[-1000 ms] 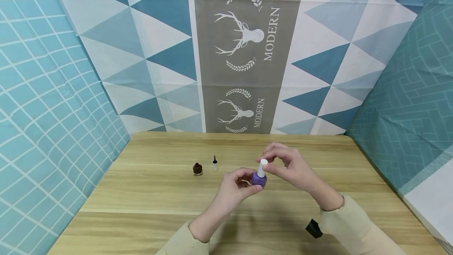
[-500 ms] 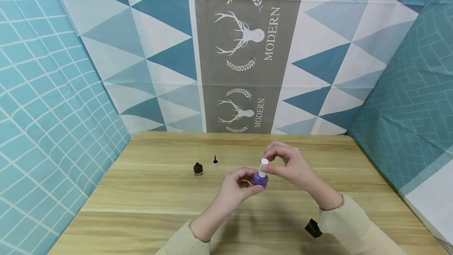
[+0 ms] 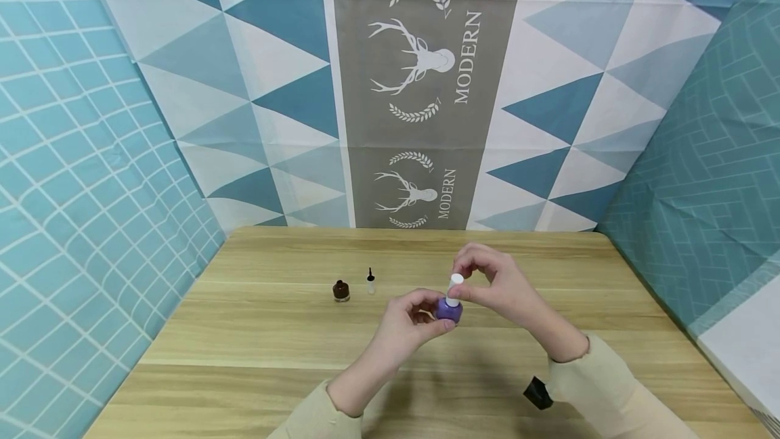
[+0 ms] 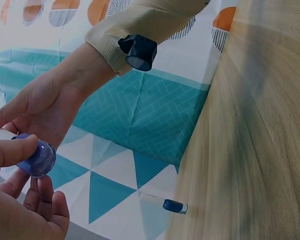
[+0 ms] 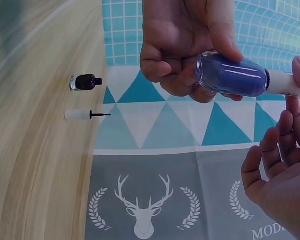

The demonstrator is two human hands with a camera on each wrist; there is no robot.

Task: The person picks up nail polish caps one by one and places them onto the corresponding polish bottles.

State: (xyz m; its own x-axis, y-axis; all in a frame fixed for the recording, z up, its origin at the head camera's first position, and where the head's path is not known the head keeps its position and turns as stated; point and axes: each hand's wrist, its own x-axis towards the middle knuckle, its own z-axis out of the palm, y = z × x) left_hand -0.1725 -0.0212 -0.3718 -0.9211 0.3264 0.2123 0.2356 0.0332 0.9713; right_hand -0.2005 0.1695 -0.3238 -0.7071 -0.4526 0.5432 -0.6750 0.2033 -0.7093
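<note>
A nail polish bottle of purple polish [image 3: 449, 311] is held above the table, its white cap [image 3: 455, 288] upward and leaning slightly right. My left hand [image 3: 402, 322] grips the glass body between thumb and fingers. My right hand [image 3: 502, 286] pinches the cap with thumb and fingertips. In the right wrist view the cap [image 5: 280, 83] sits against the bottle neck, with a dark ring between; no brush shows. Left of the hands, a dark nail polish bottle [image 3: 341, 291] stands uncapped. Beside it a white brush cap [image 3: 371, 285] stands with its black brush pointing up.
The wooden table [image 3: 256, 344] lies beneath both hands. A patterned cloth backdrop [image 3: 414, 87] rises at its back edge, with tiled cloths [image 3: 79, 175] at the sides. A black wrist device [image 3: 539, 393] sits by the right sleeve.
The purple bottle and both hands have shifted slightly right. My right fingertips have moved a little round the cap. The dark bottle and brush cap stay where they were.
</note>
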